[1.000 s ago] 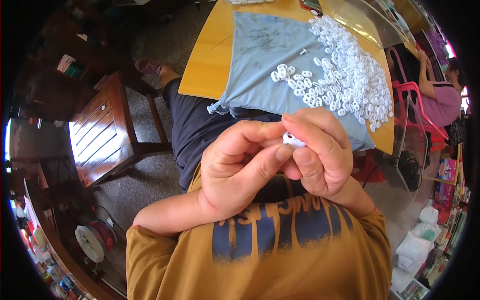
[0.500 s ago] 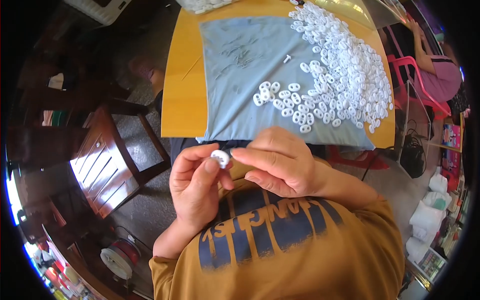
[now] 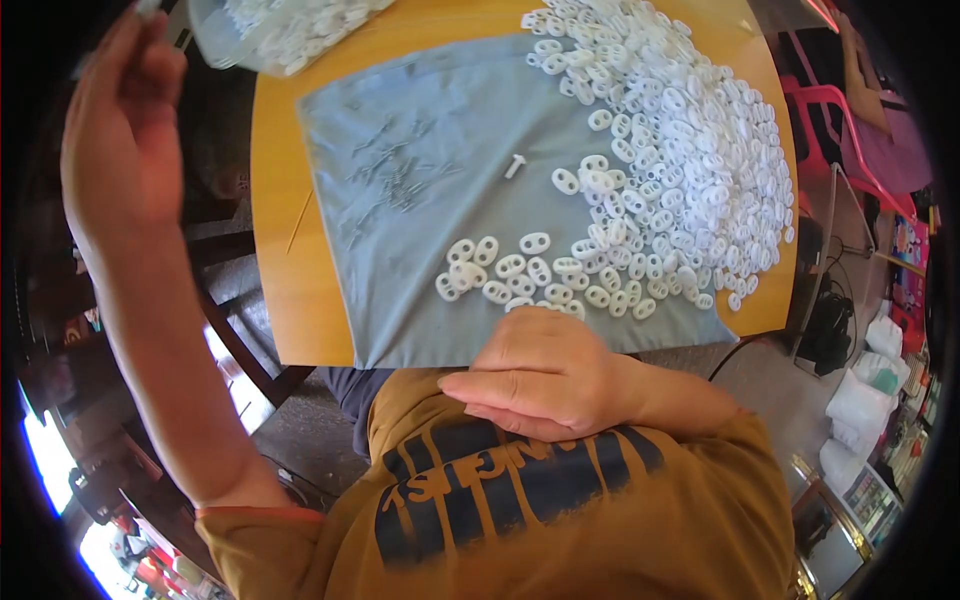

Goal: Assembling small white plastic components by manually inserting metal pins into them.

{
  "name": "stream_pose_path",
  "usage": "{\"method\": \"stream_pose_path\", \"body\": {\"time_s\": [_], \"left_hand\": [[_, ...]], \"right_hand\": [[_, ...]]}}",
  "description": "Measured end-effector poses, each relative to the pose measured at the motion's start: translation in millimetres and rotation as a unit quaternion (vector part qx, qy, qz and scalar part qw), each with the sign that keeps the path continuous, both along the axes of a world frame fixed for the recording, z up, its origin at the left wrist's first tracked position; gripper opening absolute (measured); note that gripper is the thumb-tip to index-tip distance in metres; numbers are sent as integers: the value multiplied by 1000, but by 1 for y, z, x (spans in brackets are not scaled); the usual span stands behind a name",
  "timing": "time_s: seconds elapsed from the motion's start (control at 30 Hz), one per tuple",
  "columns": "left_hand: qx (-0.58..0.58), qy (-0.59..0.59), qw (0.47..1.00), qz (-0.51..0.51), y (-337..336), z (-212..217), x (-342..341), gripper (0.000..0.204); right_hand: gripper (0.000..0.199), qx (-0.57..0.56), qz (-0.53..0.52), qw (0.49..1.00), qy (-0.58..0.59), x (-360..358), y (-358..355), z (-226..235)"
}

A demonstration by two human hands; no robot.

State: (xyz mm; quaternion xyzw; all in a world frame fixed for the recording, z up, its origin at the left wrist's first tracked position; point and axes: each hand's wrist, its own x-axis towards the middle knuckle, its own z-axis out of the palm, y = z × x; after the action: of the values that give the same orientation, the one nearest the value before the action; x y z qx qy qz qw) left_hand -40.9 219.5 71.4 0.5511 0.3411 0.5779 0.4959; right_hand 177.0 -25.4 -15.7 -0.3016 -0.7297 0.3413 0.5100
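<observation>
My left hand [image 3: 120, 110] is raised high at the far left, level with the table's far corner, its fingertips pinched on a small white plastic piece at the picture's top edge. My right hand [image 3: 545, 375] lies flat at the near edge of the grey cloth [image 3: 420, 290], fingers together pointing left, with nothing visible in it. Just beyond it lie loose white oval plastic links [image 3: 510, 268]. A big heap of the same links [image 3: 690, 150] covers the cloth's right side. Small metal pins [image 3: 395, 180] are scattered on its left part.
The cloth lies on a yellow wooden table [image 3: 275, 250]. A clear plastic bag of white pieces [image 3: 280, 30] sits at the far left corner. A lone white peg [image 3: 515, 165] lies mid-cloth. A pink chair [image 3: 850, 130] and another person's arm [image 3: 865, 70] are at the right.
Both hands were together at my chest on a white piece. My left hand has since swung up and away to the far left; my right hand has dropped flat at the cloth's edge.
</observation>
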Motion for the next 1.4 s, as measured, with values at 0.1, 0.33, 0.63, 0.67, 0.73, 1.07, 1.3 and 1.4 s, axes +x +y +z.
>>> {"method": "stream_pose_path", "body": {"time_s": [0.1,0.33,0.63,0.67,0.73,1.07,1.3,1.4], "left_hand": [[-128,-5,990,-63,62,21,-10,25],[67,302,951,6,-25,-10,68,25],[181,423,828,-321,-114,-58,150,26],[181,421,827,-325,-113,-63,154,26],[247,481,781,-312,-111,-69,159,28],[137,439,855,-238,-110,-69,142,18],[125,447,861,-210,-103,-61,146,15],[60,444,876,-178,-108,-60,147,16]], "right_hand": [[25,1,-13,1000,22,8,3,2],[22,-37,-44,996,68,29,11,-4],[23,-35,-22,997,67,31,14,-5],[23,-37,-27,997,67,32,13,-6],[22,-44,-39,997,53,31,12,-7],[22,-53,-45,996,61,32,14,-8],[21,-55,-41,996,51,31,14,-9],[21,-55,-42,996,55,31,16,-8]]}}
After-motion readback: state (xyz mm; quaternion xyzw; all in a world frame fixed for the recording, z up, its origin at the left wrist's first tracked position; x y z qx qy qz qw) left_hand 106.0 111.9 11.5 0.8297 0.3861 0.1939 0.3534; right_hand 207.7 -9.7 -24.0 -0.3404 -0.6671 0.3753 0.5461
